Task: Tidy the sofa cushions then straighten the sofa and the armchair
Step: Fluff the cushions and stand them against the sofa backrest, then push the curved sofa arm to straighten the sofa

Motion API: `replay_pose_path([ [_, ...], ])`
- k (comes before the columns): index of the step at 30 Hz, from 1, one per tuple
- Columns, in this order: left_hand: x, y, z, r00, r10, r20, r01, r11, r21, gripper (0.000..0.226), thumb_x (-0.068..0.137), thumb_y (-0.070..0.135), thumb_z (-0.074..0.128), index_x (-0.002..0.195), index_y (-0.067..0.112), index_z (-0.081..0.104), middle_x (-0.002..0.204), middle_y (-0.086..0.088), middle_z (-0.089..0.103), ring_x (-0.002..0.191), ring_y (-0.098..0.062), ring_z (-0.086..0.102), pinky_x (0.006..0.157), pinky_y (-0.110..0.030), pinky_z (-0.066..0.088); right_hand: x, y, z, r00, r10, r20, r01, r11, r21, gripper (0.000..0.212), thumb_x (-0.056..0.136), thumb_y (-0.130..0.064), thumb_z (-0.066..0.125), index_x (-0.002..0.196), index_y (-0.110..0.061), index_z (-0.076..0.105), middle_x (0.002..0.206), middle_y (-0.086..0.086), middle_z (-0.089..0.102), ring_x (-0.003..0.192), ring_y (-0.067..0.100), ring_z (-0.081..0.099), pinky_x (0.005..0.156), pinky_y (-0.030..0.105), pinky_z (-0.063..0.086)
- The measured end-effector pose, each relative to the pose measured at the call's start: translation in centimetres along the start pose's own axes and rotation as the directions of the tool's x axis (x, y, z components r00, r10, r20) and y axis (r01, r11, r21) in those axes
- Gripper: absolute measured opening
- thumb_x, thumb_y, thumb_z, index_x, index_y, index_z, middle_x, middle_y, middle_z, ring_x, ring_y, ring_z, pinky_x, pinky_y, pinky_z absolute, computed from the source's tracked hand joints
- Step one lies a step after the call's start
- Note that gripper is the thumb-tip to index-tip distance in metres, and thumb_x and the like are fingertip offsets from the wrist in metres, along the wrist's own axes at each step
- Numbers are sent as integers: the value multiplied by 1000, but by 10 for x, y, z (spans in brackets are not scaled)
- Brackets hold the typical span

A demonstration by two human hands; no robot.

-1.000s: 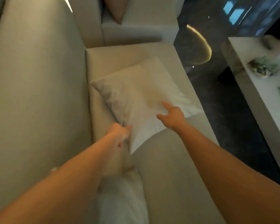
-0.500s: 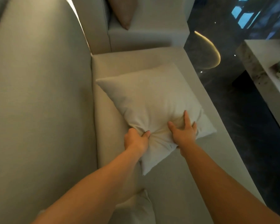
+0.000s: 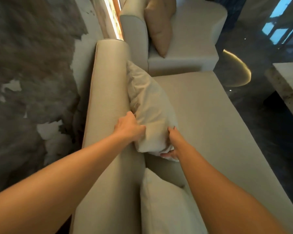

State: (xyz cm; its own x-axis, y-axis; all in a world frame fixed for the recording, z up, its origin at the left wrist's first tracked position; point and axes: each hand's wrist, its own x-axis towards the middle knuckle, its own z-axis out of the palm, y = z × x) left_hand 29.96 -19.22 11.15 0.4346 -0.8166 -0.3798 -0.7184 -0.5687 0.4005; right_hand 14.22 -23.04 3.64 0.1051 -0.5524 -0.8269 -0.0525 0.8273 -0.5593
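A cream cushion (image 3: 149,105) stands on edge on the beige sofa's seat (image 3: 210,125), leaning against the sofa's backrest (image 3: 108,92). My left hand (image 3: 128,127) grips the cushion's near upper edge beside the backrest. My right hand (image 3: 172,144) holds its near lower corner, fingers curled under it. A second pale cushion (image 3: 166,205) leans against the backrest close to me, between my forearms. Beyond the sofa's far end stands the beige armchair (image 3: 189,43) with a tan cushion (image 3: 159,26) upright in it.
A pale stone-topped table (image 3: 287,85) stands at the right, across a strip of dark glossy floor (image 3: 267,132). Behind the backrest is a grey-and-white mottled wall (image 3: 32,73) with a lit vertical strip (image 3: 112,17).
The cushion lay flat on the seat with both hands pressing its near corner. Now it is stood up against the backrest, and my view has swung left over the backrest.
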Motion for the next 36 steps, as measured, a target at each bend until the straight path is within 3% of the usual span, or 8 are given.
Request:
replay_pose_path([
  [3, -27, -11, 14, 993, 110, 49, -110, 994, -6, 42, 89, 38, 58, 120, 10, 57, 119, -17, 64, 106, -39, 59, 86, -41, 49, -29, 13, -21, 995, -71, 67, 80, 985, -150, 53, 100, -41, 45, 150, -42, 29, 156, -1, 32, 122, 37, 52, 96, 53, 53],
  [8, -86, -36, 32, 975, 159, -156, -172, 982, -72, 30, 97, 25, 47, 107, 6, 68, 112, -23, 68, 105, -41, 60, 85, -44, 46, -93, 61, -68, 988, -75, 135, 139, 809, -571, 25, 95, -35, 55, 118, -28, 62, 128, 4, 62, 99, 25, 59, 92, 44, 51],
  [11, -151, -69, 58, 934, 262, -245, -235, 963, 134, 32, 94, 13, 44, 112, 0, 67, 121, -25, 64, 113, -42, 53, 93, -46, 43, -128, 107, -90, 971, -117, 207, 228, 705, -671, 22, 96, -32, 54, 114, -26, 65, 117, 4, 62, 96, 22, 56, 86, 41, 51],
  [16, -304, -125, 120, 947, 155, -280, -49, 934, 353, 57, 88, 17, 41, 141, -3, 45, 149, -19, 45, 134, -45, 40, 104, -54, 39, -187, 192, -144, 872, -266, 411, 486, 368, -792, 55, 96, -28, 56, 148, -18, 43, 152, 8, 47, 137, 26, 46, 107, 28, 36],
  [24, -493, -141, 193, 985, -56, -164, 115, 920, 374, 62, 101, 30, 37, 154, 6, 16, 165, -10, 12, 148, -41, 8, 120, -52, 13, -306, 317, -265, 926, -22, 376, 377, 2, -926, 54, 99, -37, 45, 148, -15, 40, 150, 14, 48, 136, 31, 46, 110, 37, 39],
  [29, -543, -135, 219, 974, -97, -207, 162, 933, 323, 64, 101, 38, 29, 156, 11, 8, 166, -5, 4, 150, -37, -2, 121, -52, 3, -349, 394, -302, 905, -256, 340, 334, -71, -940, 40, 101, -38, 35, 124, -18, 61, 133, 13, 61, 121, 32, 55, 101, 39, 40],
  [32, -558, -135, 228, 966, -93, -243, 164, 942, 293, 65, 101, 43, 27, 156, 14, 11, 166, -4, 5, 150, -34, -2, 121, -51, 1, -371, 442, -306, 809, -513, 287, 287, -83, -954, 49, 102, -43, 27, 144, -25, 43, 152, 4, 43, 140, 29, 34, 115, 43, 20],
  [36, -579, -140, 248, 952, -65, -299, 139, 962, 234, 66, 99, 48, 23, 156, 16, 14, 166, -1, 7, 151, -31, -3, 121, -52, -1, -381, 478, -303, 771, -593, 233, 221, -95, -971, 65, 98, -55, 11, 157, -28, 13, 166, 4, 14, 152, 30, 4, 121, 50, -4],
])
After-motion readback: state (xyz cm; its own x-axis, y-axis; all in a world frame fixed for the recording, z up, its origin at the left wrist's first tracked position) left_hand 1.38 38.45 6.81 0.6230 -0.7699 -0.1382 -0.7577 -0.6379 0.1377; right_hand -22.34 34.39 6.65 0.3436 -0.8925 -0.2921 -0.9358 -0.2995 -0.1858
